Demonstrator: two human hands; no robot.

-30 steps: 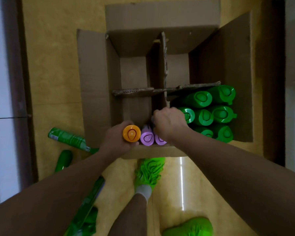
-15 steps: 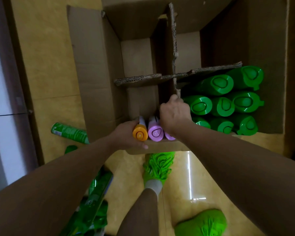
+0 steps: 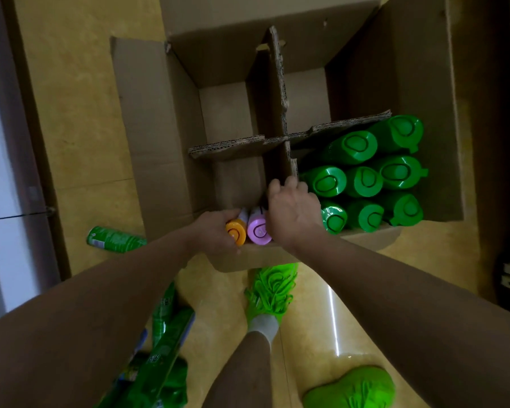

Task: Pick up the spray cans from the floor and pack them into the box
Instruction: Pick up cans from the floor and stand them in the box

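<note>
While both hands reach into the box (image 3: 147, 119), spray cans get packed at frame centre.
Left hand (image 3: 215, 231) grasps the orange-capped can (image 3: 236, 234) in the lower-left compartment; right hand (image 3: 292, 214) curls over the purple-capped can (image 3: 256, 229) beside it.

Both bare forearms reach forward and down, converging. Left hand (image 3: 218, 232) palm-in, fingers curled round orange-capped spray can (image 3: 236, 232). Right hand (image 3: 293, 214) back-up, fingers bent downward, fingertips hidden; grip cannot be told.

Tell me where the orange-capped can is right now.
In the head view, the orange-capped can stands in the box's near-left compartment, gripped by the left hand, right beside the purple-capped can.
</note>
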